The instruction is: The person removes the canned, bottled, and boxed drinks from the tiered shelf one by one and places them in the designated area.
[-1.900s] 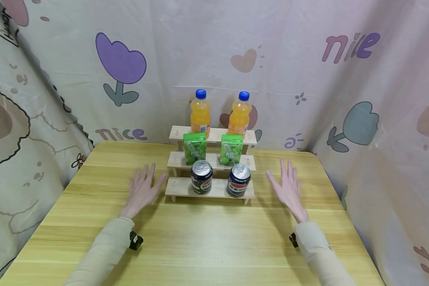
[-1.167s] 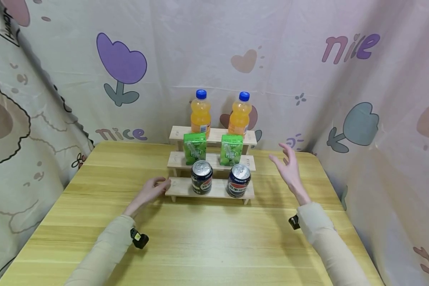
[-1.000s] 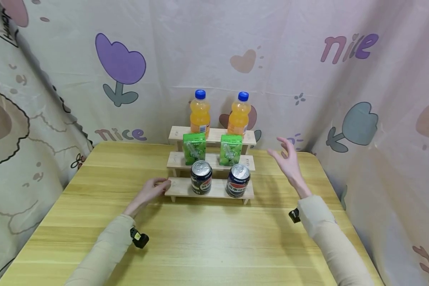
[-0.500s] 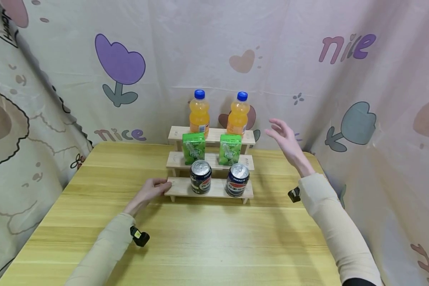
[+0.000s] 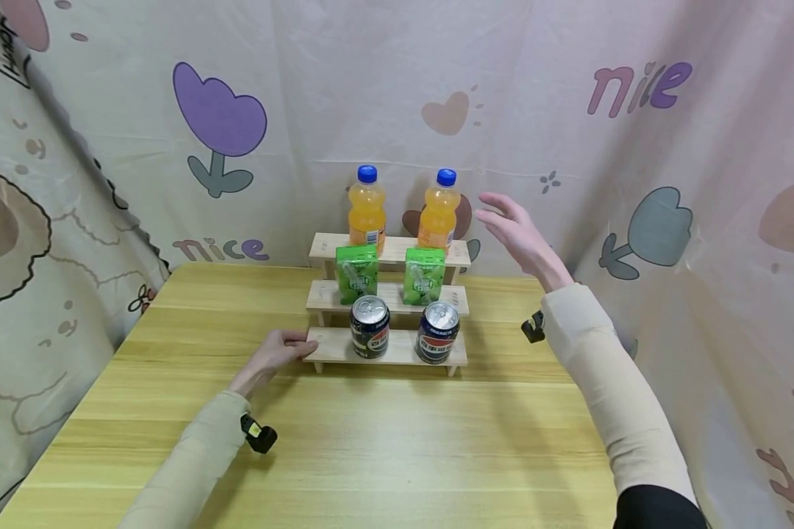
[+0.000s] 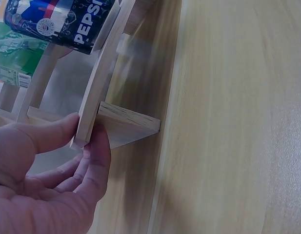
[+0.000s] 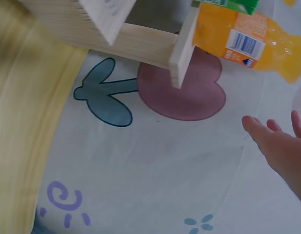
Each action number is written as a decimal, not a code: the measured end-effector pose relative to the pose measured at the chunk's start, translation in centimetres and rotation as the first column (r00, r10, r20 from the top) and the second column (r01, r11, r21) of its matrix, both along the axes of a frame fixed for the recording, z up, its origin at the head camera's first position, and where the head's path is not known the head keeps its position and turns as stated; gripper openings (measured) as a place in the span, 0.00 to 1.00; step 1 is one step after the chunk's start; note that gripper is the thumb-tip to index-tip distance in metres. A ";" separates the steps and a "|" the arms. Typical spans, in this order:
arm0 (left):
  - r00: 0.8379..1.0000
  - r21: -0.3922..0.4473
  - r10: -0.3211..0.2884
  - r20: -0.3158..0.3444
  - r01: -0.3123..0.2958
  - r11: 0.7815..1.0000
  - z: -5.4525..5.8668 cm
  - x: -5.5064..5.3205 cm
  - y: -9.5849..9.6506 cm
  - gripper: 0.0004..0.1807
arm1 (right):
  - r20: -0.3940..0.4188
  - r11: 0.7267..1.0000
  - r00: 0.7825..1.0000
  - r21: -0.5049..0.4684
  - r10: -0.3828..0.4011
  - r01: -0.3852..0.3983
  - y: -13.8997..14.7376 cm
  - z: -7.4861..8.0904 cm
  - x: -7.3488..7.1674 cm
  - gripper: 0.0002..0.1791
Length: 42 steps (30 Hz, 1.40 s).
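A three-step wooden rack (image 5: 321, 344) stands on the table. My left hand (image 5: 274, 358) pinches the left end of its lowest step; in the left wrist view the thumb (image 6: 57, 132) lies on top and the fingers curl beneath the board. My right hand (image 5: 517, 234) is raised at the rack's right, fingers apart and holding nothing. Nearest to it is the right orange drink bottle (image 5: 439, 213), blue-capped, on the top step beside a matching left bottle (image 5: 367, 211). On the middle step are two green drink cartons (image 5: 356, 275). Two dark Pepsi cans (image 5: 438, 334) stand on the lowest step.
The wood-grain table (image 5: 384, 448) stretches in front of and beside the rack. A patterned curtain (image 5: 344, 88) hangs close behind the top step and along both sides. Each wrist wears a small black camera (image 5: 259, 435).
My right hand has risen from over the table and moved inward toward the right bottle. The left hand went from spread fingers to pinching the lowest step, then stayed there. The drinks keep their places.
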<state>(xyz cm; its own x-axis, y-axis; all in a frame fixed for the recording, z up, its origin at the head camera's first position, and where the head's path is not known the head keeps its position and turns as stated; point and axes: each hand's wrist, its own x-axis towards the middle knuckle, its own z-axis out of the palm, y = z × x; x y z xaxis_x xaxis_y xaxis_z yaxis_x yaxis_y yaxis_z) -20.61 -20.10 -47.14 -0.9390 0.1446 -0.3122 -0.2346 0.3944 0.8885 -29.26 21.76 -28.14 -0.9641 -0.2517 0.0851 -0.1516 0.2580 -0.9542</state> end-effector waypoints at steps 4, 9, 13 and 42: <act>1.000 -0.012 -0.001 -0.008 0.001 1.000 0.0 0.0 -0.1 0.31 | 0.016 1.000 1.000 0.004 0.017 -0.017 -0.7 0.7 -0.6 0.35; 1.000 -0.024 -0.002 -0.016 0.001 1.000 0.2 0.0 0.0 0.30 | 0.029 0.999 0.999 0.010 0.037 -0.038 -1.5 1.5 -1.3 0.37; 1.000 -0.031 0.005 -0.017 -0.005 1.000 0.1 -0.1 0.0 0.28 | 0.023 0.999 0.999 0.019 0.046 -0.046 -2.2 1.9 -1.8 0.37; 1.000 -0.036 0.010 0.005 -0.010 0.999 0.3 -0.1 0.2 0.30 | 0.035 0.994 0.995 -0.062 0.096 -0.093 -5.7 2.2 -4.0 0.23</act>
<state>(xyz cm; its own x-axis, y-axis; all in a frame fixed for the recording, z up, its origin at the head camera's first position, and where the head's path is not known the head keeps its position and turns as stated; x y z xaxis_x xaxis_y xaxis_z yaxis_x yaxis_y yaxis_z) -20.73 -19.92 -46.86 -0.9385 0.1241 -0.3221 -0.2434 0.4239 0.8724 -33.30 16.11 -25.91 -0.9390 -0.3374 0.0663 -0.1355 0.1859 -0.9732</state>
